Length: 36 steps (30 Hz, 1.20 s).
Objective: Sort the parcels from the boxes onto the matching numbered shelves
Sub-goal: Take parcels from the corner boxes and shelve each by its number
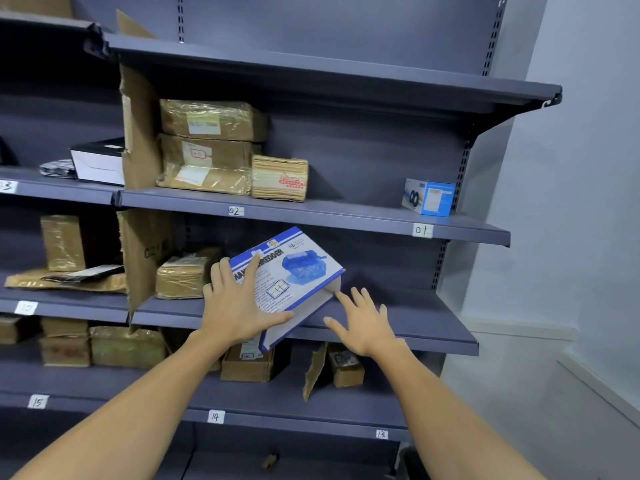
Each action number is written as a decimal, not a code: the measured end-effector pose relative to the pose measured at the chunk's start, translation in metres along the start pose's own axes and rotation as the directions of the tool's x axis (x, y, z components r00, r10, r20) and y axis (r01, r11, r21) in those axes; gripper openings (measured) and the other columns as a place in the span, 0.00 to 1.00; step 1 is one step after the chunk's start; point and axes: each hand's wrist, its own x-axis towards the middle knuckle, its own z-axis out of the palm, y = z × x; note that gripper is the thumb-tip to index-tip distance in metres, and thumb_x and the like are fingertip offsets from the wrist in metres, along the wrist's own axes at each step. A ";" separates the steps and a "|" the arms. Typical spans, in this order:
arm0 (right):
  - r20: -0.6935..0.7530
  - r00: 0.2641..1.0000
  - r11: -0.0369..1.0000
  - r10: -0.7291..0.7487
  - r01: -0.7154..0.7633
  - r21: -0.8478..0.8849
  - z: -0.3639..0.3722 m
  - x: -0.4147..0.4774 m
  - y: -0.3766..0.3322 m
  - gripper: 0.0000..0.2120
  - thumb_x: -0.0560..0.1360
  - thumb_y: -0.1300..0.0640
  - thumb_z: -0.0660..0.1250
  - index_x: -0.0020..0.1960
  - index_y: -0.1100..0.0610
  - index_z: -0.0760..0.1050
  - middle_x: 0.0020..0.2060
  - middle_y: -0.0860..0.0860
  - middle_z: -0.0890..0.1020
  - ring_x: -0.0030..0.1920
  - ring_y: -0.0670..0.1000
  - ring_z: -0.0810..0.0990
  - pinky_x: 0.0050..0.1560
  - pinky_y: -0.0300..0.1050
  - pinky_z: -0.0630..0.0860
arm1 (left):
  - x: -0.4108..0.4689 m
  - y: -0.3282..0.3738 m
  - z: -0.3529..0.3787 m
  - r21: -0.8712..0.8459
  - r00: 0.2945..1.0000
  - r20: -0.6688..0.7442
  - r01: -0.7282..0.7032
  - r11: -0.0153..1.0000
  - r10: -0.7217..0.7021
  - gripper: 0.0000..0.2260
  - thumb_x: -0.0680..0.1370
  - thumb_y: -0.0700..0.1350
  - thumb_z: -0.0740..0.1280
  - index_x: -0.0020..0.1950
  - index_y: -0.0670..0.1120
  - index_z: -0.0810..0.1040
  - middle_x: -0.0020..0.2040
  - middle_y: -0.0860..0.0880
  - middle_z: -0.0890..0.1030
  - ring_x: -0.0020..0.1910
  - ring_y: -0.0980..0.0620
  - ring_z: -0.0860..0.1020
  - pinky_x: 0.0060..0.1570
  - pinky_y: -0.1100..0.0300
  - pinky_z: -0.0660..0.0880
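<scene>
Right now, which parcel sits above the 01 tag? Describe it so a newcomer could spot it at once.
On the grey-blue rack, find the shelf edged with tags 02 and 01. At its far right end, above the 01 tag, stands a small box. It alone is blue and white; its neighbours are brown taped cartons.

I see the blue-and-white shredder box point(298, 268) tilted, printed face up, under my left fingers point(227, 278), overhanging the shelf point(415, 317) edge just left of my right fingers point(362, 303).

bare forearms point(138, 410) end in a bare left grip point(239, 306) and right grip point(363, 327).
</scene>
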 end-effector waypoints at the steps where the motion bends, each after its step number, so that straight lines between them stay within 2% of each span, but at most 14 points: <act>1: 0.005 1.000 1.000 -0.008 0.008 -0.001 0.003 0.005 -0.003 0.33 0.83 0.37 0.53 0.82 0.49 0.48 0.81 0.55 0.49 0.81 0.57 0.42 0.76 0.67 0.47 | 0.001 -0.004 0.004 0.018 0.999 0.030 0.030 0.999 -0.031 0.60 0.57 0.83 0.59 0.80 0.56 0.43 0.76 0.39 0.49 0.76 0.38 0.50 0.71 0.41 0.58; 6: 0.040 0.998 0.999 -0.049 0.050 -0.020 0.017 0.034 -0.010 0.34 0.82 0.36 0.53 0.82 0.48 0.47 0.81 0.55 0.47 0.81 0.56 0.40 0.77 0.66 0.46 | 0.014 -0.020 0.023 0.092 0.981 0.121 0.139 0.986 -0.150 0.59 0.61 0.83 0.60 0.81 0.54 0.42 0.76 0.37 0.52 0.74 0.38 0.53 0.69 0.42 0.58; 11: 0.043 0.995 0.996 -0.088 0.088 0.007 0.039 0.077 -0.012 0.35 0.82 0.36 0.54 0.82 0.49 0.46 0.82 0.54 0.46 0.81 0.55 0.39 0.78 0.64 0.44 | 0.042 -0.035 0.049 0.160 0.959 0.156 0.210 0.965 -0.235 0.58 0.61 0.83 0.60 0.81 0.54 0.44 0.72 0.39 0.57 0.71 0.40 0.57 0.66 0.45 0.60; 17: 0.088 0.991 0.994 -0.102 0.099 0.048 0.074 0.140 -0.008 0.36 0.81 0.35 0.54 0.82 0.49 0.46 0.82 0.54 0.45 0.81 0.55 0.38 0.78 0.63 0.43 | 0.089 -0.048 0.089 0.225 0.932 0.182 0.271 0.936 -0.314 0.58 0.60 0.84 0.58 0.81 0.54 0.46 0.73 0.38 0.57 0.71 0.39 0.57 0.66 0.45 0.60; 20: 0.121 0.986 0.992 -0.114 0.106 0.068 0.093 0.167 -0.004 0.37 0.81 0.35 0.54 0.82 0.49 0.46 0.82 0.54 0.44 0.81 0.55 0.38 0.78 0.63 0.42 | 0.109 -0.054 0.111 0.234 0.917 0.179 0.313 0.921 -0.357 0.58 0.60 0.84 0.57 0.81 0.54 0.47 0.75 0.37 0.55 0.73 0.36 0.55 0.68 0.44 0.59; 24: 0.180 0.975 0.989 -0.133 0.119 0.085 0.119 0.195 -0.006 0.37 0.81 0.34 0.54 0.82 0.49 0.46 0.82 0.53 0.44 0.81 0.55 0.38 0.79 0.62 0.42 | 0.134 -0.056 0.124 0.242 0.892 0.200 0.357 0.902 -0.406 0.55 0.63 0.83 0.57 0.81 0.52 0.50 0.79 0.36 0.44 0.76 0.32 0.49 0.72 0.40 0.55; 28: 0.242 0.959 0.987 -0.145 0.124 0.097 0.141 0.212 -0.014 0.37 0.81 0.33 0.51 0.82 0.49 0.46 0.82 0.53 0.44 0.81 0.54 0.38 0.79 0.60 0.41 | 0.153 -0.054 0.135 0.263 0.887 0.205 0.358 0.896 -0.415 0.55 0.67 0.82 0.52 0.82 0.46 0.47 0.80 0.35 0.40 0.78 0.33 0.36 0.71 0.29 0.42; 30: 0.308 0.942 0.990 -0.133 0.113 0.081 0.150 0.215 -0.018 0.38 0.78 0.28 0.45 0.82 0.47 0.46 0.81 0.52 0.42 0.80 0.55 0.36 0.78 0.60 0.38 | 0.158 -0.053 0.140 0.288 0.891 0.197 0.347 0.893 -0.409 0.55 0.69 0.81 0.48 0.82 0.42 0.46 0.80 0.35 0.41 0.78 0.35 0.34 0.70 0.28 0.39; 32: 0.351 0.929 0.993 -0.115 0.094 0.076 0.156 0.218 -0.020 0.45 0.70 0.24 0.35 0.82 0.44 0.44 0.81 0.51 0.41 0.80 0.55 0.35 0.78 0.61 0.36 | 0.161 -0.055 0.142 0.268 0.912 0.158 0.329 0.905 -0.379 0.51 0.72 0.78 0.42 0.82 0.41 0.48 0.81 0.36 0.44 0.79 0.37 0.36 0.72 0.30 0.39; 33: 0.353 0.929 0.993 -0.108 0.088 0.075 0.158 0.219 -0.020 0.46 0.68 0.24 0.32 0.82 0.43 0.44 0.81 0.51 0.41 0.80 0.55 0.35 0.78 0.61 0.35 | 0.160 -0.059 0.143 0.235 0.941 0.118 0.283 0.930 -0.317 0.48 0.74 0.76 0.39 0.81 0.42 0.50 0.81 0.36 0.46 0.79 0.37 0.38 0.73 0.31 0.38; 35: 0.345 0.933 0.994 -0.105 0.083 0.077 0.160 0.221 -0.022 0.48 0.66 0.24 0.31 0.82 0.42 0.43 0.81 0.50 0.41 0.80 0.54 0.35 0.78 0.60 0.34 | 0.150 -0.072 0.145 0.146 0.999 -0.012 0.045 0.988 -0.044 0.42 0.76 0.73 0.39 0.80 0.46 0.58 0.81 0.38 0.54 0.80 0.38 0.44 0.74 0.32 0.39; 36: 0.344 0.934 0.994 -0.099 0.077 0.075 0.160 0.223 -0.022 0.48 0.65 0.23 0.31 0.82 0.42 0.43 0.81 0.50 0.41 0.80 0.54 0.35 0.78 0.60 0.34 | 0.143 -0.080 0.147 0.120 0.987 -0.076 -0.131 0.984 0.141 0.38 0.78 0.72 0.42 0.79 0.49 0.62 0.80 0.40 0.58 0.80 0.39 0.48 0.74 0.32 0.41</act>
